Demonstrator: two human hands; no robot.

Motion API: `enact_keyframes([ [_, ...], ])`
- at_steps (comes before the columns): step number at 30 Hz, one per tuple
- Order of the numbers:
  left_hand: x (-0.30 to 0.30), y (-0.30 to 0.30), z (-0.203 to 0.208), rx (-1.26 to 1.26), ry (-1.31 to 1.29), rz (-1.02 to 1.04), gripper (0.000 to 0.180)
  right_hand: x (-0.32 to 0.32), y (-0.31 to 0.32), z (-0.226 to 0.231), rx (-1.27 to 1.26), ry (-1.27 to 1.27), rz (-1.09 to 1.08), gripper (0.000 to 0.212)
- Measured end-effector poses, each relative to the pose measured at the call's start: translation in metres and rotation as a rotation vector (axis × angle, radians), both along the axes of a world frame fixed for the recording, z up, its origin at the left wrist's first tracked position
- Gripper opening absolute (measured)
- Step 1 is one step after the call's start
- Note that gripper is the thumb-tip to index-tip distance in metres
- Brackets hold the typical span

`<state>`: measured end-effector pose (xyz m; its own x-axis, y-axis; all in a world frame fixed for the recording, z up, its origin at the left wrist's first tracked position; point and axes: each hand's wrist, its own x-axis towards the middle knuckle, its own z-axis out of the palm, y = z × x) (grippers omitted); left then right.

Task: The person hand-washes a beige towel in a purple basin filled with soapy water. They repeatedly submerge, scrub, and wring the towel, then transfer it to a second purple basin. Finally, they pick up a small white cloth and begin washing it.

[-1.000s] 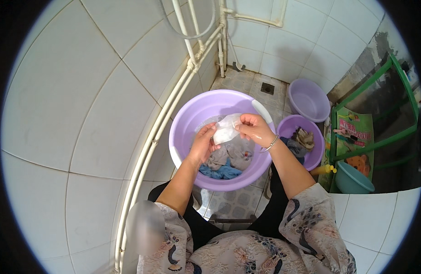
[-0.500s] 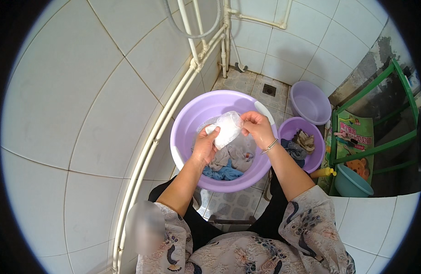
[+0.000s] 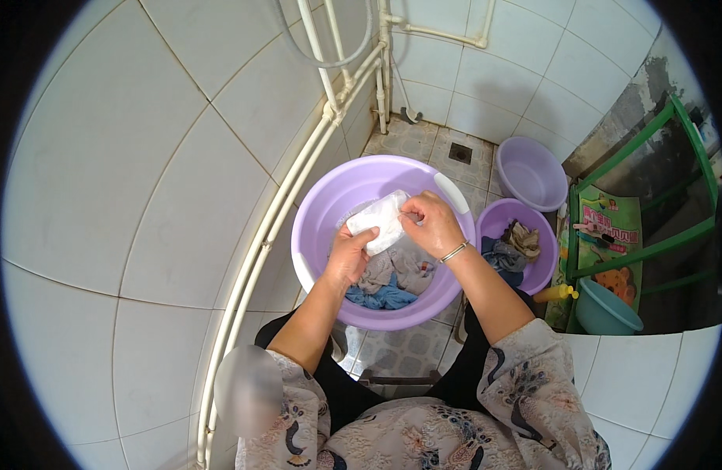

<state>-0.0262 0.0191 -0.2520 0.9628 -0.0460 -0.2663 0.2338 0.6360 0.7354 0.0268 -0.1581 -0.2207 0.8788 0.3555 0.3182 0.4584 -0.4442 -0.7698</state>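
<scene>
My left hand (image 3: 350, 254) grips a white packet (image 3: 376, 222), its thumb pressed across the front. The packet looks like thin plastic; what it contains I cannot make out. At its right edge are the bent, closed fingers of my right hand (image 3: 433, 225), which wears a bracelet at the wrist. Both hands are above a large light-purple basin (image 3: 314, 204). In that basin lie wet grey-beige cloths (image 3: 400, 270) and a blue cloth (image 3: 383, 295), with cloudy water or suds around them.
Right of the basin stand a smaller purple basin (image 3: 546, 262) with dark and beige clothes and another purple basin (image 3: 525, 172). A green metal rack (image 3: 643, 258), a teal basin (image 3: 604, 309) and a yellow bottle (image 3: 555, 293) are farther right. White pipes (image 3: 276, 223) run along the tiled left wall.
My right hand has shifted slightly left and lower over the packet's edge. The packet now appears flatter and more rectangular, its clear upper part no longer stretched out. My left hand stays nearly still.
</scene>
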Motion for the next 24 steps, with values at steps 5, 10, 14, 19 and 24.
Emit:
enact_keyframes([
  [5,-0.002,0.001,-0.002,0.006,-0.006,0.0,0.032,0.004,-0.001,-0.007,0.109,0.029,-0.034,0.005],
  [10,-0.002,-0.001,0.01,-0.009,0.048,0.034,0.029,0.02,-0.007,-0.02,0.551,0.423,-0.114,0.007],
  [14,0.0,0.0,0.001,-0.034,0.045,0.021,0.029,0.02,-0.014,-0.022,0.428,0.47,0.137,0.013],
  [19,0.003,0.002,-0.011,-0.059,0.099,0.081,0.036,0.002,-0.005,-0.002,0.272,0.576,0.258,0.032],
  [24,0.007,0.001,-0.024,-0.091,0.142,0.103,0.043,-0.017,0.014,0.006,0.208,0.393,0.212,0.049],
])
